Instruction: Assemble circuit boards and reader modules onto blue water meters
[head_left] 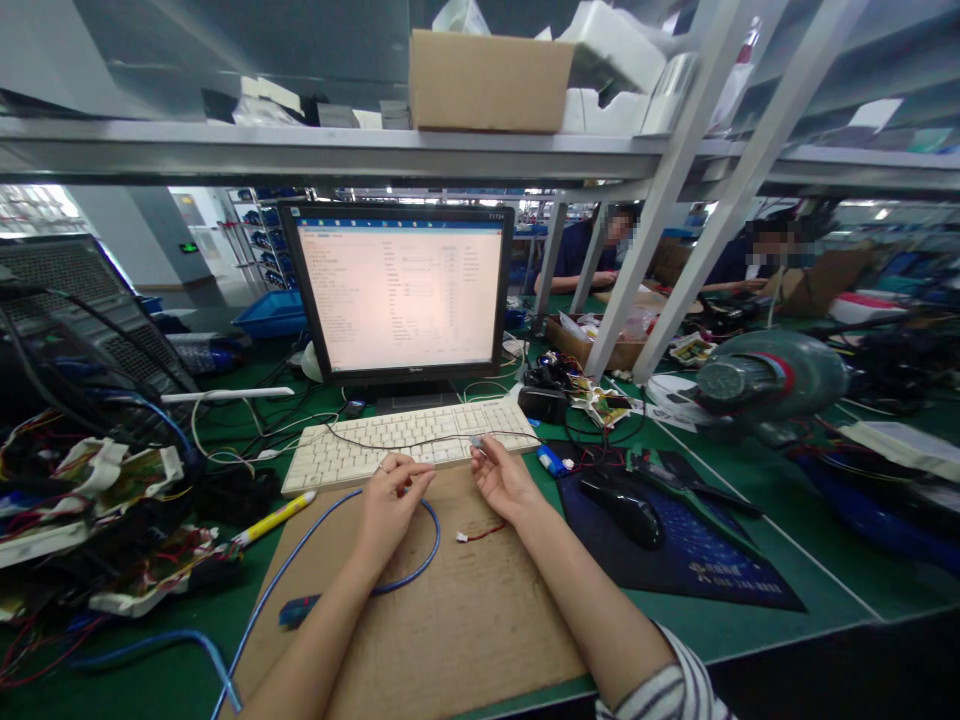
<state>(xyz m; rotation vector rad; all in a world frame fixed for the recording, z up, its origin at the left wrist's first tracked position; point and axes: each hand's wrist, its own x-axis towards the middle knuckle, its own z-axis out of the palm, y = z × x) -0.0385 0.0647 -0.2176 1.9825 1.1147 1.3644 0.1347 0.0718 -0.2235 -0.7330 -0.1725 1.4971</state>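
Small part (475, 443), too tiny to identify, sits in the right hand's (501, 480) narrow pinch near the keyboard (352, 448). The left hand (390, 505) is pinched, contents unclear. Far monitor (405, 295) text is blurred; right, mouse mat (675, 570) lettering is unreadable.

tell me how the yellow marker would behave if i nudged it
The yellow marker is probably stiff, given its straight barrel, and likely light, being slim. It may roll, since the barrel looks round.
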